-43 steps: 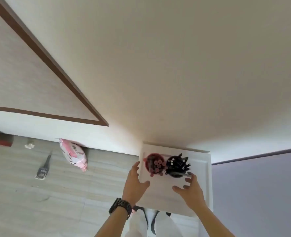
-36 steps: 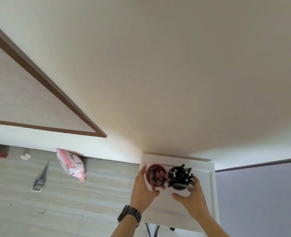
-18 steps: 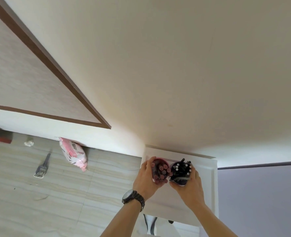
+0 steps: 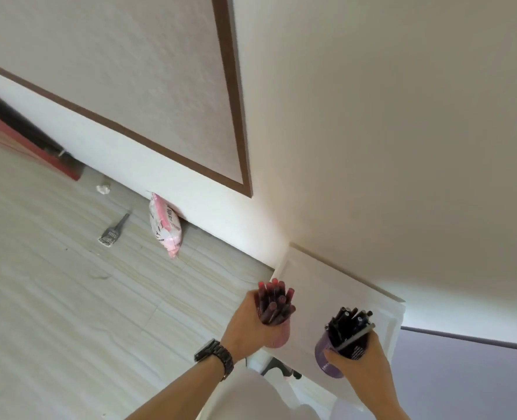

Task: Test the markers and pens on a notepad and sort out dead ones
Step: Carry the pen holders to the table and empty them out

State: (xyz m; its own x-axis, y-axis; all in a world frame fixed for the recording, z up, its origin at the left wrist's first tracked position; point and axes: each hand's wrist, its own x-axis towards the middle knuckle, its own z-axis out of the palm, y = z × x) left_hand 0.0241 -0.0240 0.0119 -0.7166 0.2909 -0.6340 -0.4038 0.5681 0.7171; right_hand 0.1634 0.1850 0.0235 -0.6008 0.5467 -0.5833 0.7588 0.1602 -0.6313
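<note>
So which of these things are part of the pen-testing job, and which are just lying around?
For the job:
red pens in the pink cup, held by the left hand
black pens in the purple cup, held by the right hand

Lying about, on the floor:
pink bag
brush
paper scrap

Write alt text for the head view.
The left hand grips a pink cup of red markers and the right hand a purple cup of black pens, over a white table. A pink bag and a brush sit on the floor beyond.
</note>
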